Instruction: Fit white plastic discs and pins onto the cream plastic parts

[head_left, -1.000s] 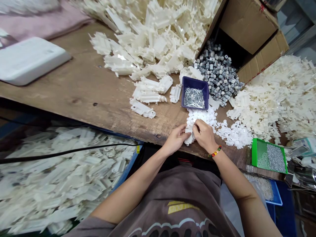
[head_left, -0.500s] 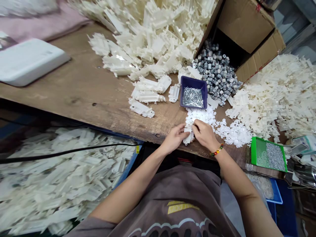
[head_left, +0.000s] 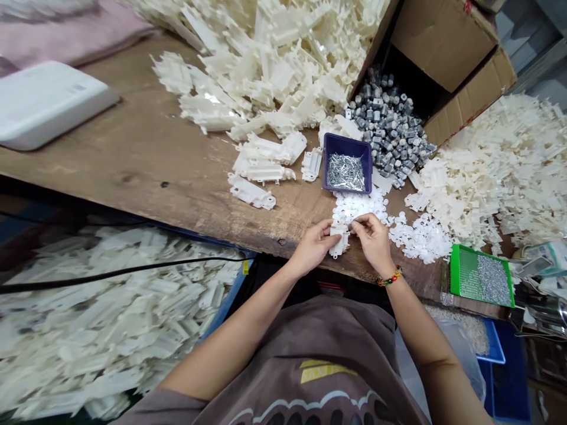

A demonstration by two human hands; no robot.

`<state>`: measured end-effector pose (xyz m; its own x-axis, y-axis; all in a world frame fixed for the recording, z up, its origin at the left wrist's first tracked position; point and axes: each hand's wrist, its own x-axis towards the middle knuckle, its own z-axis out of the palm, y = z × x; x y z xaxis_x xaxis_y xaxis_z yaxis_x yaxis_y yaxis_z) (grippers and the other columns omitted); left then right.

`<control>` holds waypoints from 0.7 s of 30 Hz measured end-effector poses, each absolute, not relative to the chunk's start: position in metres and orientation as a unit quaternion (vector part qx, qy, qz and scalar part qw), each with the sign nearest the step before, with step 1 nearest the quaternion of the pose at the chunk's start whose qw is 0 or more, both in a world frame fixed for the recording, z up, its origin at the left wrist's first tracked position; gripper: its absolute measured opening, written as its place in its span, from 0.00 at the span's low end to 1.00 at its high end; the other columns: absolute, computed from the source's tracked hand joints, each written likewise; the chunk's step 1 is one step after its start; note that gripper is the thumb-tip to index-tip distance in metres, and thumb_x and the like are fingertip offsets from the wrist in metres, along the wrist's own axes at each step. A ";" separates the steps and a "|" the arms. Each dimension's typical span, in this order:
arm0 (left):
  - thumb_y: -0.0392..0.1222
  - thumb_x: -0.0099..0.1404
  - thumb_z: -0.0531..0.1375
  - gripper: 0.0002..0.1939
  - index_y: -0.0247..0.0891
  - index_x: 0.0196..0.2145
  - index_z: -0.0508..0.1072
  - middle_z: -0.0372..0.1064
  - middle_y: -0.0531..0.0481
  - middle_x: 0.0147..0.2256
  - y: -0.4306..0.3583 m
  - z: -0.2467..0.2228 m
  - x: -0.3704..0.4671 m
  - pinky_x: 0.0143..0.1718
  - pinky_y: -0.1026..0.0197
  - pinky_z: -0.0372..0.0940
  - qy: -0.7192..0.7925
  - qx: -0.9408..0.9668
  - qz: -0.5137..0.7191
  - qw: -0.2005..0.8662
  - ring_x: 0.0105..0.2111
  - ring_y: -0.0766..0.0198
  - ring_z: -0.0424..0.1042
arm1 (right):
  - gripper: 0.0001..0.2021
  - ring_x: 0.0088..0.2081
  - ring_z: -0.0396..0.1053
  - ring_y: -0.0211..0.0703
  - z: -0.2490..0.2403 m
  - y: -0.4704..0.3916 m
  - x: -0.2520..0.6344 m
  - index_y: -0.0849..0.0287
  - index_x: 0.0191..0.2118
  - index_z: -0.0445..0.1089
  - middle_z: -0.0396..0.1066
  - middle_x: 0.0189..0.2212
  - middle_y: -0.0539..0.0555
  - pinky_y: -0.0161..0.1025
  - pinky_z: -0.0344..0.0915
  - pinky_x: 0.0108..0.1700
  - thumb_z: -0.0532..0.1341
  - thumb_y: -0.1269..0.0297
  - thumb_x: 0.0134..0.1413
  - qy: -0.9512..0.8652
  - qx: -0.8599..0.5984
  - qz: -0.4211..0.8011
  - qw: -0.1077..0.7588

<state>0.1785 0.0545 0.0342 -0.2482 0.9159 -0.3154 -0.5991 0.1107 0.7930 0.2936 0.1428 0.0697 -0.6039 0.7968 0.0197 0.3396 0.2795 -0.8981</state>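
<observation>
Here, left hand (head_left: 312, 247) grips bracket (head_left: 338, 247) (white).

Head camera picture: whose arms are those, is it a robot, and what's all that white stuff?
No robot here! Those are a person's own arms, seen by a camera worn on the head, looking forward and down. The left hand holds a small white plastic part. The right hand has its fingertips at the part's edge; whether they pinch anything is too small to see. On the wooden table lie heaps of pale plastic pieces, little white discs, grey metal-looking bits, and a purple box of shiny pins.
</observation>
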 end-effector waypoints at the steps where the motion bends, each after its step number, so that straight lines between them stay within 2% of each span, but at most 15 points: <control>1: 0.40 0.49 0.65 0.23 0.32 0.43 0.67 0.75 0.48 0.32 0.055 0.034 0.179 0.32 0.59 0.69 0.462 0.176 0.645 0.583 0.26 0.63 0.73 | 0.06 0.28 0.66 0.36 0.070 0.142 0.293 0.57 0.30 0.65 0.68 0.27 0.49 0.35 0.63 0.33 0.57 0.61 0.53 -0.777 -0.375 0.450 0.231; 5: 0.40 0.49 0.65 0.22 0.32 0.42 0.68 0.75 0.47 0.34 0.054 0.035 0.179 0.33 0.60 0.68 0.474 0.189 0.653 0.559 0.29 0.63 0.73 | 0.06 0.26 0.63 0.35 0.067 0.140 0.290 0.58 0.28 0.63 0.66 0.25 0.48 0.34 0.60 0.30 0.56 0.63 0.52 -0.809 -0.395 0.390 0.194; 9: 0.40 0.50 0.64 0.22 0.33 0.43 0.67 0.75 0.48 0.33 0.054 0.034 0.179 0.32 0.60 0.68 0.471 0.186 0.648 0.569 0.28 0.62 0.73 | 0.06 0.24 0.61 0.35 0.067 0.138 0.288 0.57 0.29 0.61 0.64 0.23 0.47 0.33 0.59 0.28 0.54 0.61 0.54 -0.799 -0.411 0.393 0.194; 15: 0.39 0.50 0.64 0.20 0.32 0.41 0.68 0.74 0.46 0.35 0.053 0.034 0.179 0.35 0.62 0.66 0.475 0.208 0.653 0.551 0.33 0.62 0.72 | 0.06 0.28 0.61 0.38 0.075 0.137 0.286 0.57 0.27 0.57 0.63 0.26 0.49 0.35 0.57 0.33 0.52 0.66 0.54 -0.884 -0.357 0.251 0.166; 21: 0.40 0.50 0.64 0.21 0.32 0.42 0.67 0.74 0.46 0.34 0.053 0.034 0.179 0.35 0.61 0.66 0.467 0.213 0.650 0.561 0.33 0.61 0.72 | 0.07 0.25 0.60 0.36 0.075 0.138 0.284 0.56 0.25 0.56 0.61 0.22 0.47 0.34 0.56 0.31 0.53 0.66 0.53 -0.865 -0.391 0.282 0.140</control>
<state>0.1794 0.0534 0.0340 -0.2807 0.9276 -0.2466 -0.5295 0.0647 0.8458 0.2841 0.1382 0.0751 -0.6556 0.7547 0.0224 0.5970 0.5363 -0.5966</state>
